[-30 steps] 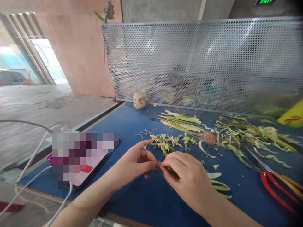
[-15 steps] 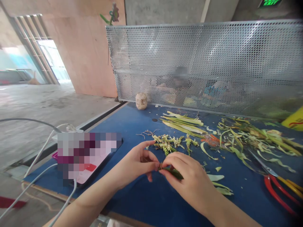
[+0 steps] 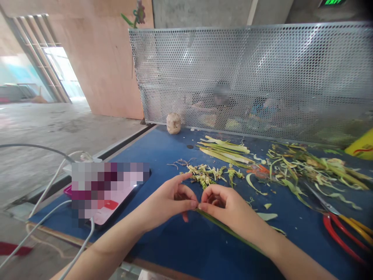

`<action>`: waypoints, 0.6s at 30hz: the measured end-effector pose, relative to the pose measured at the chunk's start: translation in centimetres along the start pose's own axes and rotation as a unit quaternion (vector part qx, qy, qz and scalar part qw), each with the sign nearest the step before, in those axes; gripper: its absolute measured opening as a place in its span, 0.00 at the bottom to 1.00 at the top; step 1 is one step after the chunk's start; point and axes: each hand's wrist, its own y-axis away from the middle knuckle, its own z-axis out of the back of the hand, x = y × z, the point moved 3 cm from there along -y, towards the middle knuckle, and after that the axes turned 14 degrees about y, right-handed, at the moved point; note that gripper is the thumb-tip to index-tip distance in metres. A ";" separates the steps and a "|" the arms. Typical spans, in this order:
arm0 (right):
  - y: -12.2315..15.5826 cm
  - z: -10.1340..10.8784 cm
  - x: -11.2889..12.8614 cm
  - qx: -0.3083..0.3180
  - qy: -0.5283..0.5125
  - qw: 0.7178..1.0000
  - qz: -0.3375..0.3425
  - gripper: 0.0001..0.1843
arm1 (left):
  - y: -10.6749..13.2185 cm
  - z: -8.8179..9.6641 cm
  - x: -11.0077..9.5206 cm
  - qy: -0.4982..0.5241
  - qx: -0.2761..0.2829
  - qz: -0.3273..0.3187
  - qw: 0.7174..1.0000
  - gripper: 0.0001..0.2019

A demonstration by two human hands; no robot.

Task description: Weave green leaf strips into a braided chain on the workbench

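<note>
My left hand (image 3: 169, 201) and my right hand (image 3: 225, 206) meet fingertip to fingertip low over the blue table (image 3: 175, 249). Both pinch the near end of a long green leaf strip (image 3: 224, 228), which runs back under my right wrist toward the lower right. My left forefinger sticks out toward a small pile of folded green and pale leaf pieces (image 3: 205, 175) just beyond the hands.
Long leaf strips (image 3: 225, 149) and a heap of leaf trimmings (image 3: 314, 169) lie further back and right. Red-handled scissors (image 3: 339, 225) rest at the right. A phone (image 3: 107, 194) with white cables (image 3: 43, 182) lies left. A perforated metal screen (image 3: 250, 77) closes the back; a person sits behind it.
My right hand has turned and opened up from the leaf, so the strip is now drawn out long beneath my wrist instead of bunched under the fingers.
</note>
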 end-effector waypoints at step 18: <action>0.0 0.4 0.6 0.019 0.060 0.996 0.056 0.02 | 0.0 0.1 0.1 -0.021 0.023 0.001 1.000 0.35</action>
